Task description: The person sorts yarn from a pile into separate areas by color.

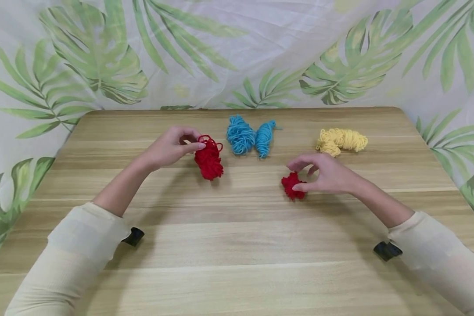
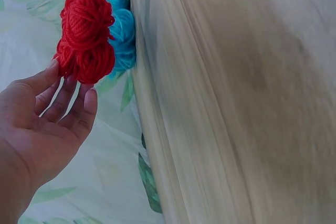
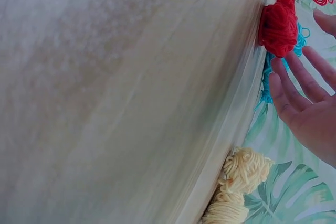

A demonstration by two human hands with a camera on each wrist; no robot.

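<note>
My left hand (image 1: 174,147) pinches a red yarn bundle (image 1: 210,162) by its looped end, and the bundle hangs tilted over the table. In the left wrist view, the thumb and fingertips meet the lower end of this red yarn (image 2: 86,35). A smaller red yarn ball (image 1: 291,186) lies on the table by my right hand (image 1: 328,174). The right thumb and fingers are spread around that ball without closing on it. In the right wrist view the fingers of the right hand (image 3: 312,114) are extended beside the red yarn (image 3: 279,24); whether they touch it I cannot tell.
Two blue yarn bundles (image 1: 241,135) lie side by side at the back middle of the wooden table (image 1: 237,245). Yellow yarn (image 1: 343,140) lies at the back right, just beyond the right hand. A leaf-patterned cloth (image 1: 276,48) hangs behind the table.
</note>
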